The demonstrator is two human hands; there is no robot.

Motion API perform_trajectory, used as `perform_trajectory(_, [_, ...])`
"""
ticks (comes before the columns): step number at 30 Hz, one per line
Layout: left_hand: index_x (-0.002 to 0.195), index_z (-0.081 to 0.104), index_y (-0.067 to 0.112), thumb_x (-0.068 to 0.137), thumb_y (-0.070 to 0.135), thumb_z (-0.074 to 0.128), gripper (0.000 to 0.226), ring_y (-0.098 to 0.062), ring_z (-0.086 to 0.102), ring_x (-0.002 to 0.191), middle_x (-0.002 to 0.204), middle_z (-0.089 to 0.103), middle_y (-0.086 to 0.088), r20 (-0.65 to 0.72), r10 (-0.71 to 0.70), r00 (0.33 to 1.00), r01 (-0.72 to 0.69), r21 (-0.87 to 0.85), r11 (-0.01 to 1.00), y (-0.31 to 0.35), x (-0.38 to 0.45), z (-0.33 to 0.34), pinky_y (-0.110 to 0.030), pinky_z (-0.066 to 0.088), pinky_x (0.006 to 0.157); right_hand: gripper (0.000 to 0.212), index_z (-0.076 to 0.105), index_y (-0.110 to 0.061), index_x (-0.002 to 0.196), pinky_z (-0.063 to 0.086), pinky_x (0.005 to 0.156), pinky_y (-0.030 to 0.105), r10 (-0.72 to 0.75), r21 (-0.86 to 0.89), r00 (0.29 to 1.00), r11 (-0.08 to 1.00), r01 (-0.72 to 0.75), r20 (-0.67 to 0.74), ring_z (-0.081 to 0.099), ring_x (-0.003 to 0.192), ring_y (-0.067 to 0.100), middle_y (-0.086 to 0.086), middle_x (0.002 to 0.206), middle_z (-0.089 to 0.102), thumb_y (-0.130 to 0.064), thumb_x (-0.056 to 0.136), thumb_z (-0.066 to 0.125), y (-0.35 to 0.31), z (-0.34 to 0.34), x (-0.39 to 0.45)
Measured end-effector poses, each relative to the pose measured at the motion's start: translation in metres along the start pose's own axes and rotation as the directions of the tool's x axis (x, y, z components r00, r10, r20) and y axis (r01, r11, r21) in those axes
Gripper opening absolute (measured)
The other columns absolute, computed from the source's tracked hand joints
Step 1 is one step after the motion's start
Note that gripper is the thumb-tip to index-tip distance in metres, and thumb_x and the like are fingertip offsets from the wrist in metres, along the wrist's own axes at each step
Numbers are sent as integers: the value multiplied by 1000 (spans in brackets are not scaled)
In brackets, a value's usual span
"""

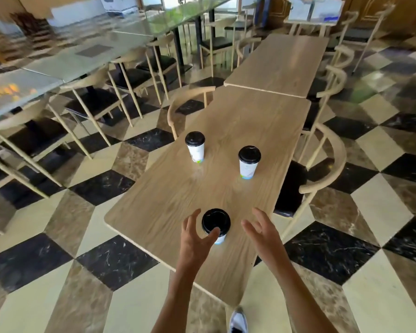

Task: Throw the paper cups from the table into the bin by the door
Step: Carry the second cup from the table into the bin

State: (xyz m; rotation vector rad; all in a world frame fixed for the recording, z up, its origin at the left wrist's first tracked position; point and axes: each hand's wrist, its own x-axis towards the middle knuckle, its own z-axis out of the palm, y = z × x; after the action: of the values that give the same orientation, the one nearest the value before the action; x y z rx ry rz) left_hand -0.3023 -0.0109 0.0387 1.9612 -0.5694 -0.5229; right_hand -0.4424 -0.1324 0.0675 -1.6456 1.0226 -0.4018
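While my left hand (pixel 195 236) and right hand (pixel 262 233) spread wide, empty, around the black-lidded white paper cup (pixel 216 224) at lower centre, a hasty grab could topple it off the pale wooden table (pixel 168 200).

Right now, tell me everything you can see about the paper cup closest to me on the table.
The nearest cup stands upright near the close end of the wooden table. It is seen almost from above, so its round black lid fills most of the view; below it shows a sliver of white paper wall with a blue band at the base. The left hand is open around it, thumb overlapping the lid's edge; real contact is unclear. The right hand hovers open beside it, apart.
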Motion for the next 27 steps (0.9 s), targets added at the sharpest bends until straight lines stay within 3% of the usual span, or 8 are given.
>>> perform_trajectory(4, [144,47,22,74,27,85,79,-16,43,125,130,42,5,83,-16,996,9,88,996,-9,25,16,-29,34,100,62,34,-19,149,35,108,32,59,40,998,997,-60,27,38,141,20,3,154,39,-38,95,56,9,9,25])
perform_trajectory(10, [140,51,17,66,22,89,83,-24,47,123,125,43,5,148,-19,989,-9,191,982,-24,44,36,-45,44,103,64,31,-22,150,35,103,28,128,67,992,989,-129,7,37,141,19,2,156,36,-42,94,55,21,14,44])
perform_trajectory(16, [142,48,20,69,21,87,82,-14,50,113,132,51,-5,190,-34,981,-3,189,982,-31,60,34,-18,41,85,65,30,-23,151,34,104,31,177,92,984,980,-174,-24,36,142,20,3,157,35,-43,94,54,26,22,52])
perform_trajectory(18, [140,49,21,70,20,86,80,-14,53,112,130,54,-2,186,-57,981,29,148,989,-29,65,28,-12,41,80,65,29,-24,151,34,104,31,180,94,983,980,-176,-39,37,142,20,2,157,35,-44,94,54,27,27,54])
perform_trajectory(20, [139,51,22,70,23,85,77,-18,58,116,129,59,0,182,-86,979,74,72,995,-27,67,18,-26,51,89,64,30,-24,150,35,103,30,191,106,980,977,-184,-57,38,141,19,1,157,35,-43,94,55,25,35,52])
perform_trajectory(22, [140,51,23,67,32,82,80,-16,59,117,128,62,3,198,-129,972,127,21,992,-19,67,13,-37,51,98,64,31,-22,150,35,107,32,188,115,981,977,-181,-55,39,141,20,2,156,36,-41,93,55,27,35,48])
perform_trajectory(25, [137,53,30,60,45,76,82,-8,60,115,123,63,14,190,-155,969,175,-92,980,-9,76,7,-29,51,92,63,35,-19,148,36,111,38,219,66,975,974,-216,-37,41,138,20,4,153,42,-39,92,57,25,34,52])
perform_trajectory(27, [136,54,34,60,47,75,80,-7,63,113,122,64,14,445,26,895,42,-143,989,36,88,-3,-28,53,89,62,38,-18,146,40,106,37,241,141,900,969,-203,-363,46,133,18,4,148,47,-40,92,57,4,28,16])
